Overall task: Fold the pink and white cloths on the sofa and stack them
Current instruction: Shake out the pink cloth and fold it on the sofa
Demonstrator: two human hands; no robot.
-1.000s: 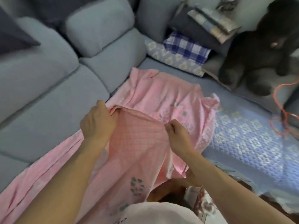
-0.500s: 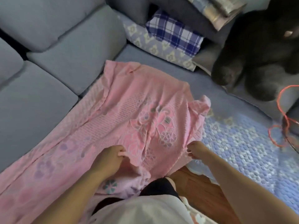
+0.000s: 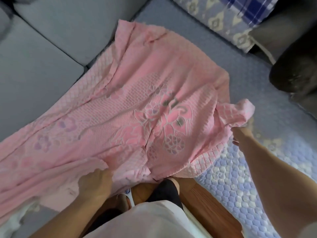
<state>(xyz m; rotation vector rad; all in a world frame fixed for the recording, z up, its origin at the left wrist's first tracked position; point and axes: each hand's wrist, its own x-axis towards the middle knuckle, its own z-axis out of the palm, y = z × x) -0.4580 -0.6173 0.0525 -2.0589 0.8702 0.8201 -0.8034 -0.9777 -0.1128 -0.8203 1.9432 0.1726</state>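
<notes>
A large pink cloth [image 3: 130, 107] with a raised flower pattern lies spread over the grey sofa seat [image 3: 34, 79], its near edge hanging off the front. My left hand [image 3: 96, 182] grips that near edge at the lower left. My right hand [image 3: 240, 136] holds the cloth's right edge just below a bunched corner [image 3: 236, 112]. A bit of white cloth [image 3: 10, 222] shows at the bottom left, under the pink one.
A lilac quilted mat [image 3: 240, 182] covers the seat on the right. Patterned and plaid cushions [image 3: 231, 18] lie at the back right, beside a dark plush toy [image 3: 295, 73]. Wooden floor [image 3: 205, 203] and my legs are below.
The pink cloth was lifted between both hands; it now lies spread flat on the seat. My hands have moved apart, the left to the near edge, the right to the right edge.
</notes>
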